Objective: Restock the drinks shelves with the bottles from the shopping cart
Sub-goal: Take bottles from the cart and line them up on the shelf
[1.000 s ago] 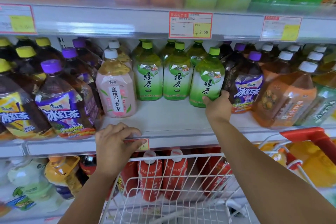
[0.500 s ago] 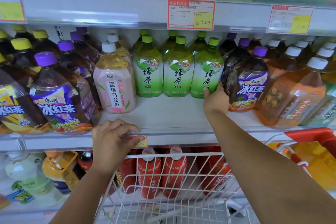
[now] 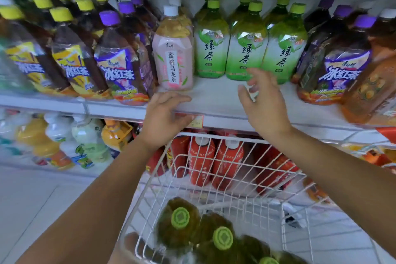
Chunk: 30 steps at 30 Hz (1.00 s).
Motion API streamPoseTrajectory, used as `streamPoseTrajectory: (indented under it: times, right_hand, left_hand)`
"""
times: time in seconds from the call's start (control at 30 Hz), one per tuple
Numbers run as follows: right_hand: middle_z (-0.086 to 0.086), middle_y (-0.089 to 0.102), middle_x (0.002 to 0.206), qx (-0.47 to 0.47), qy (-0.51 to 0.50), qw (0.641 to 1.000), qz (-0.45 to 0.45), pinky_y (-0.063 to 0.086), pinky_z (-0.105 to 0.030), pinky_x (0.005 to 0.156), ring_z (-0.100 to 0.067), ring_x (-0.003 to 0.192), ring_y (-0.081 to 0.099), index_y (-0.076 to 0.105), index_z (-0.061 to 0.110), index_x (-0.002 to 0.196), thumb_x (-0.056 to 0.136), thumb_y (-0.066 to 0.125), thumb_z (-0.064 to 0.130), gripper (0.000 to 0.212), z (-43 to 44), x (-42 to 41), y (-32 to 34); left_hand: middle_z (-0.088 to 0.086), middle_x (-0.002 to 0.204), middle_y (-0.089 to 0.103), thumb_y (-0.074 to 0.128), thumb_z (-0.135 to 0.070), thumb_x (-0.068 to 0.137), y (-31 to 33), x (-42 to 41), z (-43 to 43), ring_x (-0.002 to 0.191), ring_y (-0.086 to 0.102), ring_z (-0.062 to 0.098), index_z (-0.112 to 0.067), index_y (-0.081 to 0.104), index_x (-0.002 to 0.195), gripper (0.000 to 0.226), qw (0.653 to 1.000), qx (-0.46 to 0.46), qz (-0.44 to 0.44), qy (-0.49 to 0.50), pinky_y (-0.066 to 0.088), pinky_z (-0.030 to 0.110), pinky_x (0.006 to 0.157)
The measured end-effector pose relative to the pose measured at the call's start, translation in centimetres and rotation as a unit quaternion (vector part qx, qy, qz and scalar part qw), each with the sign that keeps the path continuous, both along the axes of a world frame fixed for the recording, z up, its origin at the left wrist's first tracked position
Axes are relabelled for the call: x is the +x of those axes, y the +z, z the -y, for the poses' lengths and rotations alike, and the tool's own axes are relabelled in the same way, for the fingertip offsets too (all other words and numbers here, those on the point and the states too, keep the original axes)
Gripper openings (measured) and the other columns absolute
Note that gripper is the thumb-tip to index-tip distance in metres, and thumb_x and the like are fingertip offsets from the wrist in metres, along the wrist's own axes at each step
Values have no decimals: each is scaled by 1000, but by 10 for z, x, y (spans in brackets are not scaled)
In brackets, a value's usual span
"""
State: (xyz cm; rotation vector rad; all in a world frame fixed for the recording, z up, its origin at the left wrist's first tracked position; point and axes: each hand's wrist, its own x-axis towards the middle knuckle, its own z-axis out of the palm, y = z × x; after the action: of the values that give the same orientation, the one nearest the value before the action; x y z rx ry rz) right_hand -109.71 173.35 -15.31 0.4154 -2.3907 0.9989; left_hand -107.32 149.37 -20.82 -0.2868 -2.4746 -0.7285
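Three green tea bottles (image 3: 246, 49) with green caps stand in a row at the middle of the white shelf (image 3: 214, 100), more behind them. My right hand (image 3: 262, 100) hovers just in front of them, fingers spread, holding nothing. My left hand (image 3: 165, 118) rests on the shelf's front edge, fingers curled over the rail. Below, the white wire shopping cart (image 3: 214, 178) holds several green-capped bottles (image 3: 222, 238) seen from above.
A pink peach oolong bottle (image 3: 173, 58) stands left of the green teas. Dark iced tea bottles with purple and yellow caps (image 3: 115, 60) fill the left, purple-capped and orange ones (image 3: 338, 66) the right. Red bottles (image 3: 201, 161) sit on the lower shelf behind the cart.
My right hand has let go of the rightmost green tea bottle and pulled back from it, fingers now spread. The view has tilted down, showing the bottles in the cart.
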Motion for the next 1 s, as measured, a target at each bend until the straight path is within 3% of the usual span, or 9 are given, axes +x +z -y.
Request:
streamPoseTrajectory:
  times: [0.1, 0.2, 0.37, 0.43, 0.53, 0.67, 0.8, 0.9, 1.0]
  right_hand:
    - [8, 62, 86, 77, 182, 973, 118, 48, -32, 75, -8, 78, 58, 57, 29, 116, 92, 54, 42, 28, 31, 68, 4]
    - [9, 64, 83, 262, 297, 893, 215, 51, -34, 75, -9, 77, 60, 54, 36, 115, 83, 40, 72, 50, 50, 113, -3]
    - [1, 61, 83, 436, 310, 831, 152, 40, -31, 62, -20, 72, 56, 43, 27, 127, 82, 37, 77, 67, 70, 149, -43]
    - [2, 64, 89, 400, 305, 851, 150, 36, -29, 60, -18, 75, 57, 49, 24, 117, 87, 48, 65, 51, 72, 149, -49]
    - [9, 58, 67, 280, 314, 877, 231, 34, -20, 51, -8, 60, 54, 57, 31, 91, 83, 62, 53, 24, 63, 135, -40]
    - [17, 67, 76, 145, 297, 904, 271, 51, -24, 64, 2, 68, 62, 66, 33, 79, 72, 74, 39, 12, 49, 109, 1]
    - [20, 67, 80, 67, 326, 916, 223, 44, -12, 69, 3, 77, 61, 71, 34, 76, 70, 77, 14, 22, 35, 87, 60]
    - [16, 64, 75, 59, 365, 908, 198, 41, -12, 65, 0, 69, 57, 71, 31, 78, 70, 77, 13, 21, 30, 74, 93]
    - [13, 67, 77, 31, 366, 911, 187, 45, -17, 70, -4, 70, 60, 72, 32, 86, 73, 80, 11, 26, 21, 61, 115]
  left_hand:
    - [-2, 118, 64, 66, -40, 84, 7, 30, 9, 116, 50, 14, -21, 70, 114, 36, 999, 16, 1, -32, 30, 19, 102]
    - [-4, 108, 68, 67, -31, 85, 6, 61, 17, 105, 59, 9, -18, 73, 106, 25, 996, 56, 35, -58, 39, 15, 96]
    - [-11, 108, 66, 67, -17, 90, 1, 104, 23, 103, 59, 0, -21, 72, 109, 20, 991, 60, 104, -57, 44, 17, 93]
    - [-11, 114, 64, 67, -10, 89, 5, 112, 22, 109, 57, -2, -24, 70, 113, 27, 988, 64, 123, -70, 41, 13, 95]
    - [-10, 131, 56, 65, 6, 82, 20, 120, 22, 121, 47, -8, -24, 64, 125, 52, 966, 111, 204, -113, 34, 8, 100]
    - [-14, 150, 41, 59, 10, 75, 38, 118, 31, 139, 33, -4, -30, 38, 147, 85, 850, 185, 432, -238, 27, 30, 119]
    - [-12, 155, 35, 75, -3, 70, 56, 99, 20, 144, 30, 5, -33, 26, 151, 100, 837, 176, 423, -299, 31, 53, 114]
    - [-18, 150, 39, 85, -13, 69, 76, 79, 4, 139, 34, -2, -37, 27, 148, 101, 844, 194, 406, -291, 35, 34, 113]
    - [-9, 136, 59, 87, -8, 62, 90, 63, -12, 126, 53, 5, -21, 45, 142, 91, 858, 238, 357, -283, 41, 30, 109]
